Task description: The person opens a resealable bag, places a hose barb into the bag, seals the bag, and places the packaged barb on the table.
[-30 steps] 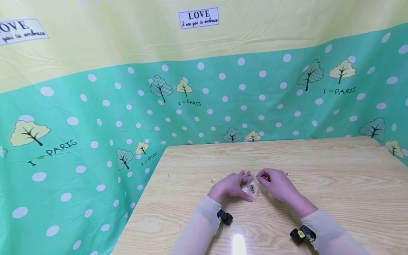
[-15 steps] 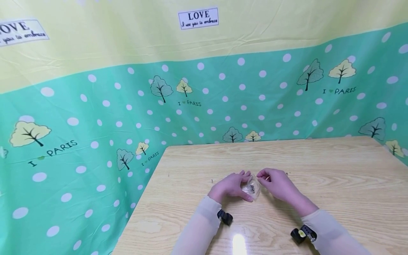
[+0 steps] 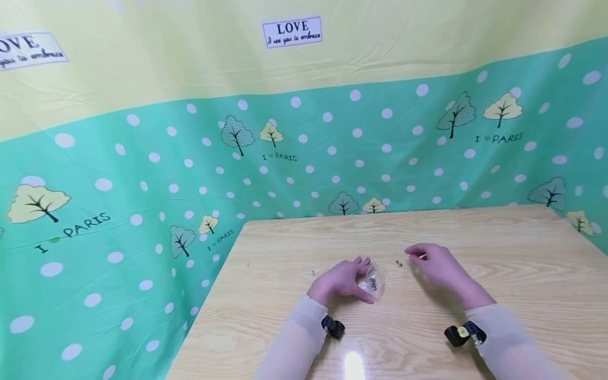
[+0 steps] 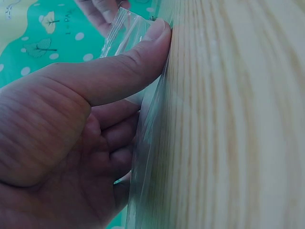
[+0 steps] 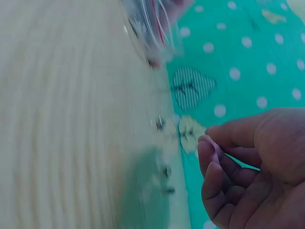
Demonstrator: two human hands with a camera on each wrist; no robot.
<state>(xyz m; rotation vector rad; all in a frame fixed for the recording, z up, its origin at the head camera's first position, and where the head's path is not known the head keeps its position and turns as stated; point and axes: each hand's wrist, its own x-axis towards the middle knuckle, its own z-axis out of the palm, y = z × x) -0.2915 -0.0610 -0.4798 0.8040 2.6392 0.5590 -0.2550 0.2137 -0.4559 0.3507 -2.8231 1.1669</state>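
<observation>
My left hand (image 3: 339, 281) holds a small clear plastic zip bag (image 3: 378, 277) between thumb and fingers, low over the table. Small dark metal pieces (image 3: 373, 284) show through its side. A red line runs along the zip of the bag (image 5: 151, 21) in the right wrist view. Off to the right of the bag, my right hand (image 3: 439, 269) hovers with curled fingers, thumb and index tips together and nothing visible between them. Just left of its fingertips lie small metal parts (image 3: 399, 263); several such parts (image 5: 166, 171) appear blurred in the right wrist view.
The wood-grain table (image 3: 285, 327) spreads around both hands. Another tiny piece (image 3: 313, 273) lies left of the left hand. Behind the table and along its left hangs a green and yellow printed curtain (image 3: 275, 184). Both wrists carry black strapped cameras (image 3: 336, 328).
My right hand has moved away from the bag to the right, uncovering the small parts on the table. The left hand stays on the bag. The head view has shifted slightly.
</observation>
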